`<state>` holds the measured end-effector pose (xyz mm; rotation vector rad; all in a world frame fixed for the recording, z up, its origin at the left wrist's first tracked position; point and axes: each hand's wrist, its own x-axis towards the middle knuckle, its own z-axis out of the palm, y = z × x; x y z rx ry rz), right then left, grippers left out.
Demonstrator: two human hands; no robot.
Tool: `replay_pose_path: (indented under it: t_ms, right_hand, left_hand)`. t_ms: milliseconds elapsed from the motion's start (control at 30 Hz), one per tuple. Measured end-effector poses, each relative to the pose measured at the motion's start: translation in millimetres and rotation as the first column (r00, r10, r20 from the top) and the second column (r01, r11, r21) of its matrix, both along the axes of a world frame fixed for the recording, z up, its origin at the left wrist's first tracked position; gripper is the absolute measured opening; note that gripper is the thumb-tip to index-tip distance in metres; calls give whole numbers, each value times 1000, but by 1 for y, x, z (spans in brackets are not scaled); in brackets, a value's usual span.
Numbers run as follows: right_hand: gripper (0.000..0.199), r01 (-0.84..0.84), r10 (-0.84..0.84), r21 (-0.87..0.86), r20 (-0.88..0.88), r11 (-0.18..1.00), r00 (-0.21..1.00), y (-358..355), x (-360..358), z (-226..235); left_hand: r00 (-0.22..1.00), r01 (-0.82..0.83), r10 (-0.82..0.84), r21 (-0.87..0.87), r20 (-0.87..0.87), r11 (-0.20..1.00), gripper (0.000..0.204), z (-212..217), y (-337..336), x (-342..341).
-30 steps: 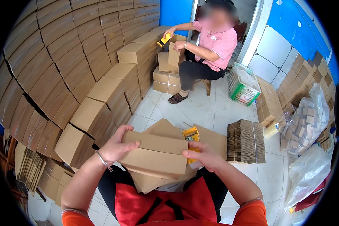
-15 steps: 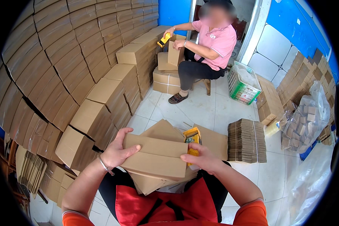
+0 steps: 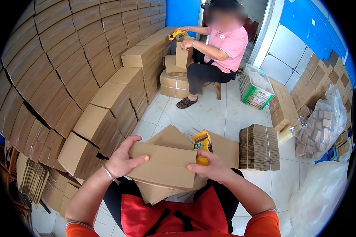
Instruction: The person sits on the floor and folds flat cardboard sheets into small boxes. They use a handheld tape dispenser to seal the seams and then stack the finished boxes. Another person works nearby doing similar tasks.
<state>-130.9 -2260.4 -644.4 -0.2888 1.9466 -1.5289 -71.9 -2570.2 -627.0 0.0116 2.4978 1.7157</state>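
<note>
Between my hands, above my lap, is a brown cardboard box (image 3: 162,165), its long top flaps folded down and meeting along a seam. My left hand (image 3: 127,158) grips its left end, with the thumb lying on top. At the right end my right hand (image 3: 210,166) holds it, thumb pressed on the top edge. Just beyond my right fingers lies a yellow tape dispenser (image 3: 202,140), partly hidden by that hand. Flat cardboard pieces (image 3: 170,135) are stacked beneath and behind the box.
Stacked boxes (image 3: 63,59) wall the left side. A tied bundle of flat cartons (image 3: 259,148) stands to the right. Farther off, a seated person (image 3: 225,47) holds another yellow tape dispenser (image 3: 178,34) over an upright carton (image 3: 184,55). A green-and-white crate (image 3: 256,87) is beside them.
The seam between the box's top flaps has narrowed, the flaps now lying flatter. My hands have barely shifted. The other person's tape dispenser has moved up and tilted over the carton.
</note>
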Motion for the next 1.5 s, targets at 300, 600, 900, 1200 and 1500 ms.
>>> replay_pose_path:
  t_ms: [300,600,900,1200,1500]
  right_hand:
    - [63,32,-30,82,-31,996,999,-2,6,14]
    - [62,39,-39,53,2,998,999,-1,6,13]
    - [63,58,-58,26,-5,998,998,-1,5,6]
    - [64,62,-62,-19,-1,998,998,0,5,-4]
    - [62,69,-69,-46,-7,997,998,-1,6,-1]
  left_hand:
    - [1000,-7,7,-81,0,997,66,-9,1,-3]
    - [999,-36,36,-2,24,999,70,-5,5,-1]
    - [998,-50,48,59,36,997,68,-3,6,-1]
    - [998,-54,52,67,31,996,68,-5,6,-1]
    - [998,-57,56,32,20,998,69,-6,5,-1]
